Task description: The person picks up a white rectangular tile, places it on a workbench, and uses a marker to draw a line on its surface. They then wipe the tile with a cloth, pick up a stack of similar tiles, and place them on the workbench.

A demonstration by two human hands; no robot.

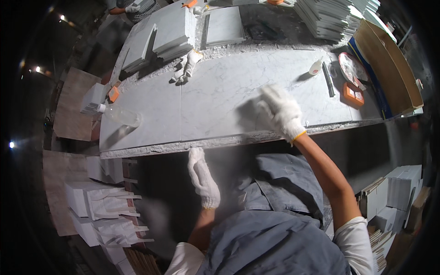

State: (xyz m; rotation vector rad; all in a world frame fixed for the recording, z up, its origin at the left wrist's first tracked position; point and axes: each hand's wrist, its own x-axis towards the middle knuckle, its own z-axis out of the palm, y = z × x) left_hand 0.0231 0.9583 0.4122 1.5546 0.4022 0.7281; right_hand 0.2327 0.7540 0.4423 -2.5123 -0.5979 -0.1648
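White knitted gloves cover both my hands. My right hand (280, 112) is over the pale veined marble tiles (215, 107) on the table, its fingers forward and a little blurred, the thumb apart. I see nothing in it, and a shadow falls on the tile to its left. At the table's front edge is my left hand (203, 179), fingers stretched upward and holding nothing visible. A clear plastic bottle (120, 115) lies on the tiles at the left. Farther back rests a crumpled pair of white gloves (188, 66).
Tile stacks (174, 32) stand at the back. Right of my right hand are a small white bottle (316, 67), a dark bar (328, 80), an orange block (353, 94) and an open cardboard box (387, 68). White boxes (87, 199) flank the lower left. Another person's gloved hand (133, 8) shows at upper left.
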